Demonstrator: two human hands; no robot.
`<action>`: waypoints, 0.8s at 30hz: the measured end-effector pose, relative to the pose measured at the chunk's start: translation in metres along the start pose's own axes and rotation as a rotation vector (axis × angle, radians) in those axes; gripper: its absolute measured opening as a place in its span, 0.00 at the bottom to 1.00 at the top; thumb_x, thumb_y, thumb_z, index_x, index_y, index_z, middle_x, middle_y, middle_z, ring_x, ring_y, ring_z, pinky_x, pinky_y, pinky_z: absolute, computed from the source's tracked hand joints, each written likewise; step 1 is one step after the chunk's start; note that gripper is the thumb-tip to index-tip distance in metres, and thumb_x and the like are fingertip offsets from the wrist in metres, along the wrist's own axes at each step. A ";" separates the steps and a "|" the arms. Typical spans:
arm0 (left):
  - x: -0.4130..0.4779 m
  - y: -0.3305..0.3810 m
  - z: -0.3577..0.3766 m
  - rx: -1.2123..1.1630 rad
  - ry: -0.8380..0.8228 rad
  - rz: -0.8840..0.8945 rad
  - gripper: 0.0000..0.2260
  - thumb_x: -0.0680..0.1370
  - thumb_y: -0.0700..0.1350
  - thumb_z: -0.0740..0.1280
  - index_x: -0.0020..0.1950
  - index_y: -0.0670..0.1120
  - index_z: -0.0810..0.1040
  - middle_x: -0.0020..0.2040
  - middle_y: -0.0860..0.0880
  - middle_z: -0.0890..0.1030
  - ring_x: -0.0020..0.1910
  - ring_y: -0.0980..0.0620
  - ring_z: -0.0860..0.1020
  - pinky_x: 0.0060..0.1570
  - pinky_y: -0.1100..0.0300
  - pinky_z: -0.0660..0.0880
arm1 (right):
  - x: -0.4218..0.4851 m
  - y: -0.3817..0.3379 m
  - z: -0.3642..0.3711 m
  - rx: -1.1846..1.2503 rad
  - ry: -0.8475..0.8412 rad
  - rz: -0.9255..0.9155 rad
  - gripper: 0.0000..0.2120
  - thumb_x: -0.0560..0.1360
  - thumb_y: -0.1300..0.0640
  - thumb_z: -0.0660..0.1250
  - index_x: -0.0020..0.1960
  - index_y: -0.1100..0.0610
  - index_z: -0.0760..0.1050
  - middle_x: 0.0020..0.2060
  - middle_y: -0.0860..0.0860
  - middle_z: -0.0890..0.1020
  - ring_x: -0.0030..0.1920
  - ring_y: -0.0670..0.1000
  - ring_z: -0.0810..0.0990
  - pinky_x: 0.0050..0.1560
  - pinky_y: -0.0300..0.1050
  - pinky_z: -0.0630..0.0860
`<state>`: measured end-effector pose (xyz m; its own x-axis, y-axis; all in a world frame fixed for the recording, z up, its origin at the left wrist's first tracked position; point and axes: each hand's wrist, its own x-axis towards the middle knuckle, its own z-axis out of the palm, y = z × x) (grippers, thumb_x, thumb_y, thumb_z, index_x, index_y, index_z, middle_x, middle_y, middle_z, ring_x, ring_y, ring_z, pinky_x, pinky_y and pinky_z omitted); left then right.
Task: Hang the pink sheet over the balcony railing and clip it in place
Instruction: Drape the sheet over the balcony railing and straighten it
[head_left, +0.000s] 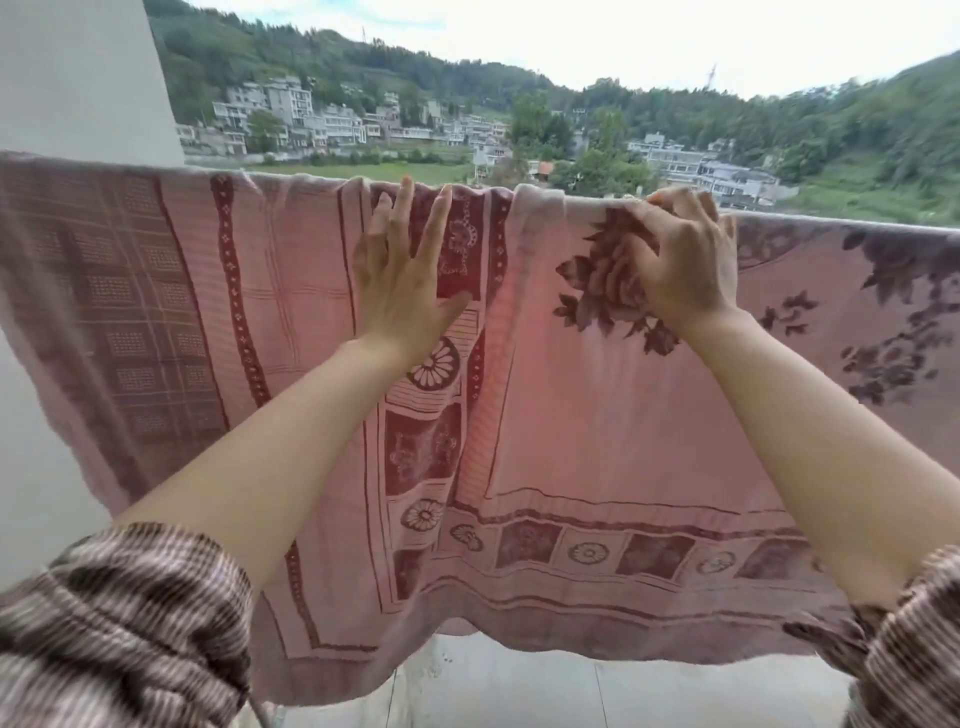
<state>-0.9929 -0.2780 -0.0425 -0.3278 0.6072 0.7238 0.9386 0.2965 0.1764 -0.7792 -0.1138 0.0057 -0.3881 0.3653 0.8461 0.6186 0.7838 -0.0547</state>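
**Pink sheet draped on the balcony rail, both hands at its top edge**

The pink sheet (571, 441) hangs over the balcony railing (602, 201) and falls almost to the pale tiled floor (519, 691). It covers the rail from the white wall (78, 78) on the left to the right edge of view. Its print is dark maroon. There is a grid of small squares at the left, then bands of dots, then a column of wheel-like flowers and framed panels down the middle. A large rose sits on the right, and a border of squares and rosettes runs along the bottom hem. A vertical fold runs down the cloth between the two hands.

The left hand (400, 280) lies flat against the hanging cloth just under the rail. Its fingers are straight and spread with the tips reaching the top edge, and it grips nothing. The right hand (680, 254) is curled over the rail top, its fingers bunching and pinching a fold of the sheet there, right above the rose.

Both forearms are bare, with brown-and-cream striped sleeves (130, 623) pushed back to the elbows, near the camera. The arms cross in front of the lower middle of the sheet and hide parts of the pattern.

Far beyond the rail are green fields, a cluster of pale multi-storey houses (311, 114), wooded hills and a bright cloudy sky.
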 end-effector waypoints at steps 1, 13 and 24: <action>0.005 0.012 0.001 0.006 -0.009 -0.015 0.42 0.73 0.62 0.65 0.77 0.55 0.41 0.78 0.45 0.41 0.76 0.40 0.42 0.70 0.39 0.43 | 0.003 0.008 -0.006 -0.015 -0.007 -0.012 0.17 0.76 0.57 0.65 0.64 0.58 0.76 0.55 0.56 0.79 0.58 0.58 0.73 0.58 0.55 0.67; 0.025 0.093 -0.002 -0.064 0.141 0.107 0.29 0.76 0.64 0.53 0.74 0.53 0.59 0.74 0.51 0.62 0.75 0.49 0.53 0.69 0.40 0.41 | -0.021 0.041 -0.074 0.467 -0.068 -0.138 0.04 0.71 0.66 0.65 0.40 0.64 0.78 0.37 0.49 0.78 0.37 0.48 0.75 0.40 0.42 0.73; 0.046 0.146 0.025 0.060 0.035 0.123 0.21 0.79 0.53 0.57 0.72 0.51 0.65 0.74 0.46 0.62 0.75 0.47 0.55 0.70 0.38 0.43 | -0.003 0.181 -0.087 -0.026 -0.288 0.164 0.24 0.76 0.55 0.66 0.70 0.57 0.69 0.67 0.54 0.74 0.67 0.56 0.70 0.68 0.59 0.65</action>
<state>-0.8735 -0.1882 -0.0004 -0.2061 0.6160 0.7604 0.9630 0.2654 0.0460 -0.6064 -0.0170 0.0394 -0.4564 0.6153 0.6427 0.7047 0.6910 -0.1612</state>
